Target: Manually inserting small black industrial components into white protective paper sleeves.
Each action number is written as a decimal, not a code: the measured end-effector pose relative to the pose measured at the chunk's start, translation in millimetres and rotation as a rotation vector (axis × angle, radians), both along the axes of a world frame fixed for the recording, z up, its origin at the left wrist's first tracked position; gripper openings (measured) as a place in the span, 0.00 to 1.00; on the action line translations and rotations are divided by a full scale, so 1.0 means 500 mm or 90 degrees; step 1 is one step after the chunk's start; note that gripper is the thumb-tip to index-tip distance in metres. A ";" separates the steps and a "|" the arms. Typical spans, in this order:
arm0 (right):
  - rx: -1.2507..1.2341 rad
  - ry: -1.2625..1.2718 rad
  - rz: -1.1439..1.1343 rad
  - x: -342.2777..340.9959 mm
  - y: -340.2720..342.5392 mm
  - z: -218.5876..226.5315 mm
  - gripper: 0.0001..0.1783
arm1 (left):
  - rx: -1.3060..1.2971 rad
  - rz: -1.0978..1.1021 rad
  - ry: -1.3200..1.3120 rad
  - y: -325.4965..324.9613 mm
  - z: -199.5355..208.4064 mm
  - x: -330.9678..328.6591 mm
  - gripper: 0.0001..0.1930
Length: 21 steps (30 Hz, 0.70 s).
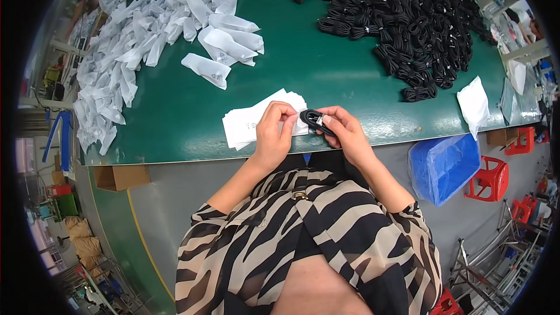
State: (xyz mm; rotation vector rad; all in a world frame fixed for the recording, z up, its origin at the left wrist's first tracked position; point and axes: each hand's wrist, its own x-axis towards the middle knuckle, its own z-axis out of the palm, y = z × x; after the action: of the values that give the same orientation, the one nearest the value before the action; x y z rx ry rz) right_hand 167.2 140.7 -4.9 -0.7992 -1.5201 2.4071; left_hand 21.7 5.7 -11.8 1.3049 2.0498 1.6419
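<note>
In my right hand (348, 133) is a coiled black cable (311, 118), its fingers and thumb closed round the bundle near a pale tie. My left hand (273, 133) lies over a fanned stack of flat white pouches (238, 123) at the table's near edge. Its thumb and forefinger pinch at the right end of the top pouch, right beside the cable's looped end. The fingertips partly hide that pouch's edge, and whether the cable touches it is hard to make out.
Filled white pouches (169, 29) are heaped at the left of the green table (291, 41). Many coiled black cables (408, 23) pile up at the far right. A white packet (473, 104) overhangs the right edge, above a lined blue bin (446, 163) and red stool (490, 179).
</note>
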 end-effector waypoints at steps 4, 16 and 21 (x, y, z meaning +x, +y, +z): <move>-0.002 0.000 0.003 0.004 -0.006 -0.007 0.13 | 0.003 -0.015 -0.005 -0.001 0.003 0.001 0.03; 0.606 0.140 -0.034 -0.002 -0.029 -0.005 0.17 | 0.003 -0.084 0.129 0.002 0.023 -0.011 0.06; 0.339 0.243 -0.228 -0.033 -0.034 -0.019 0.21 | 0.006 -0.121 0.108 0.006 0.059 -0.020 0.04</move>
State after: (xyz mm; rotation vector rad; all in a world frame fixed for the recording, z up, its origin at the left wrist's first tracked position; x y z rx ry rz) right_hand 150.5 123.5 -14.3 -0.4185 -1.5811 1.6649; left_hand 11.6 8.5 17.6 1.6374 1.9375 1.5059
